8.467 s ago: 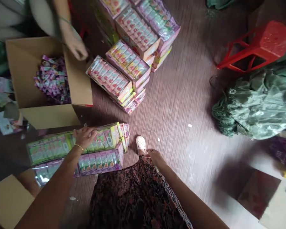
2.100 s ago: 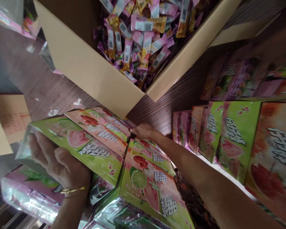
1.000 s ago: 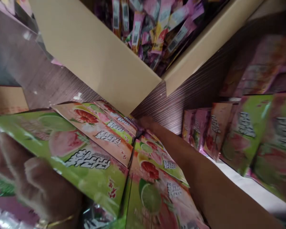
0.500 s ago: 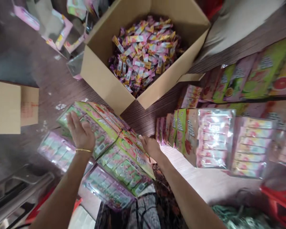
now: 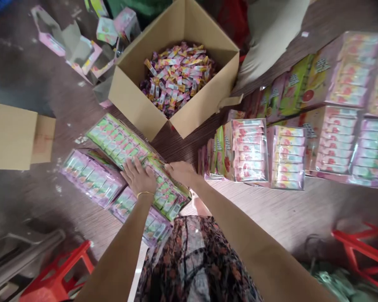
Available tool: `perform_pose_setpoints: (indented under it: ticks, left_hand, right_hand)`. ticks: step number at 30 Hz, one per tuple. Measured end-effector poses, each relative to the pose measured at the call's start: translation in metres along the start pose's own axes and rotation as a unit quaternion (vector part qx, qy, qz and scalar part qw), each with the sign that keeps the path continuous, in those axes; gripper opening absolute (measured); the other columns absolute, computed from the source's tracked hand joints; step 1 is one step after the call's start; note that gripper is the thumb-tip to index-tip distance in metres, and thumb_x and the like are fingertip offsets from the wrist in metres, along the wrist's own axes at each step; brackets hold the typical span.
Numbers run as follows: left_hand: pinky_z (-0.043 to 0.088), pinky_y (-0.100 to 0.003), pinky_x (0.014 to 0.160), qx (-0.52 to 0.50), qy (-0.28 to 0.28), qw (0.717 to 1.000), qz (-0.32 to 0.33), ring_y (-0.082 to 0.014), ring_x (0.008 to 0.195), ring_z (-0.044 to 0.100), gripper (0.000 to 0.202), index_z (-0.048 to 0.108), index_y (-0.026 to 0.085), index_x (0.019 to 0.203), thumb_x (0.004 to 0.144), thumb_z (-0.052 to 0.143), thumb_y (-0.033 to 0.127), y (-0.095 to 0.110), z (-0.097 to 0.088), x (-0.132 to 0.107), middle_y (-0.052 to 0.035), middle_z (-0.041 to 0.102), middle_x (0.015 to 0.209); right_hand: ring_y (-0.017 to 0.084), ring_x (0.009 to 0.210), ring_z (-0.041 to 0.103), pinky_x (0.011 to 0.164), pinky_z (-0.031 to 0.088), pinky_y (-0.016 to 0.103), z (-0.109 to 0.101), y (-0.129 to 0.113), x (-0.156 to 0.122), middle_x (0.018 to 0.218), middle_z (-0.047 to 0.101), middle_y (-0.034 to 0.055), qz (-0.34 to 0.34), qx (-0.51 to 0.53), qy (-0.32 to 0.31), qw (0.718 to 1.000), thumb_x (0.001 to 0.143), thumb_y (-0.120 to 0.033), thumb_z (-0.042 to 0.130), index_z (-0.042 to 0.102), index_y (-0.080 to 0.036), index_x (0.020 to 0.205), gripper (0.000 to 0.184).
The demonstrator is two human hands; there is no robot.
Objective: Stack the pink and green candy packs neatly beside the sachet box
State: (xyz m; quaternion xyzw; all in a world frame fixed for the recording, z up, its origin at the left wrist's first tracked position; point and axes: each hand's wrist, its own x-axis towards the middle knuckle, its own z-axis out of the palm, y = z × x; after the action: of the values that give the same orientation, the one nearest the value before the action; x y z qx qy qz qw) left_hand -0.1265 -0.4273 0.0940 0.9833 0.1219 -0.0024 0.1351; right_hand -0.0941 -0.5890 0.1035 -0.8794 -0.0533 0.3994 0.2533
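left hand: (image 5: pixel 140 178) lies palm down with fingers spread over the green row, a yellow bracelet (image 5: pixel 145 193) at its wrist; its grip is released, nothing clasped.
right hand: (image 5: pixel 181 172) just beside it at 3 o'clock, against the outer edge of the near green stack; its fingertips are partly hidden, so whether its grip is clenched or loose cannot be told.
green row: 2 stacks end to end on the floor (image 5: pixel 286 209), the near green stack (image 5: pixel 168 199) under the hands and the far green stack (image 5: pixel 116 138) at 10 o'clock from them; clear-fronted packs of small sachets face up.
purple packs: alongside the green row, the far purple stack (image 5: pixel 93 178) at 9 o'clock, the near purple stack (image 5: pixel 122 204) at 7, partly covered by the left forearm.
carton: the open carton (image 5: pixel 135 105) stands at 12 o'clock, loose wrapped sachets (image 5: pixel 176 75) heaped inside.
right-hand rows: pink-fronted packs (image 5: pixel 248 151) at 3 o'clock, with more packs (image 5: pixel 353 75) further off at 2.
stools: a red stool (image 5: pixel 47 289) at 8 o'clock, another red stool (image 5: pixel 365 251) at 4.
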Motion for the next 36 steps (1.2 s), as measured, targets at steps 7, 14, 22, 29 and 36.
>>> perform_pose_setpoints:
  ticks: [7,14,22,29,36]
  left_hand:
    - [0.004,-0.057,0.122,-0.008,0.008,1.000,-0.006,-0.0339,0.151,0.009,0.065,0.033,0.008,0.151,0.093,0.042,0.036,0.000,0.004,-0.005,-0.0213,0.024,0.160]
    - [0.006,-0.057,0.122,0.033,0.007,0.999,-0.023,-0.0336,0.151,0.010,0.065,0.029,0.010,0.153,0.095,0.038,0.039,0.006,0.008,-0.002,-0.0211,0.023,0.160]
    - [0.008,-0.054,0.122,0.047,0.020,0.998,-0.019,-0.0342,0.150,0.012,0.066,0.029,0.010,0.153,0.095,0.038,0.040,0.007,0.008,0.001,-0.0207,0.024,0.159]
    - [0.015,-0.058,0.120,0.090,0.040,0.995,0.006,-0.0372,0.147,0.017,0.067,0.030,0.007,0.152,0.094,0.039,0.040,0.003,0.014,0.005,-0.0236,0.028,0.156]
    - [0.015,-0.057,0.120,0.095,0.041,0.995,0.011,-0.0358,0.148,0.016,0.067,0.029,0.005,0.151,0.095,0.038,0.040,0.001,0.017,0.002,-0.0240,0.027,0.156]
  right_hand:
    - [0.025,0.112,0.064,0.091,0.051,0.035,-0.003,-0.002,0.011,0.114,0.071,0.0100,-0.042,-0.002,-0.001,0.999,0.100,-0.044,0.023,0.073,-0.019,0.103,0.055]
    - [0.027,0.104,0.067,0.084,0.054,0.038,0.008,0.009,-0.004,0.107,0.072,0.0115,-0.099,-0.031,-0.023,0.994,0.102,-0.043,0.022,0.072,-0.021,0.104,0.054]
    - [0.025,0.089,0.071,0.073,0.052,0.034,0.029,0.095,-0.118,0.088,0.073,0.0155,0.001,-0.059,-0.113,0.992,0.101,-0.045,0.025,0.066,-0.019,0.109,0.049]
    - [0.024,0.111,0.065,0.085,0.053,0.035,0.017,0.061,0.020,0.117,0.069,0.0107,0.000,0.079,-0.066,0.995,0.103,-0.043,0.017,0.067,-0.023,0.117,0.055]
    - [0.027,0.113,0.063,0.090,0.052,0.037,0.059,0.081,0.019,0.120,0.068,0.0132,-0.077,0.009,-0.148,0.986,0.102,-0.042,0.026,0.069,-0.017,0.114,0.051]
